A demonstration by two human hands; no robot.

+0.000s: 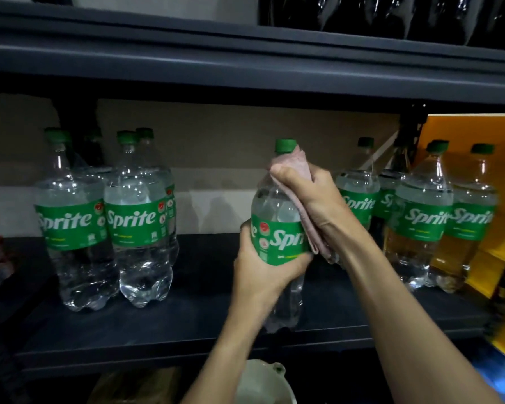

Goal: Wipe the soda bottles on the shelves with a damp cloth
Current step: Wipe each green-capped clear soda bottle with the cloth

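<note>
One soda bottle [277, 228] at the front of the shelf [158, 330] is gripped round its label by the left hand [263, 269] while the right hand [312, 196] clutches a pink cloth [292, 164] against its neck; other bottles [73, 223] alongside probably remain unwiped

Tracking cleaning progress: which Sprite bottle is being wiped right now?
The lone middle bottle: the left hand grips its label, and the right hand holds a pink cloth against its shoulder.
</note>
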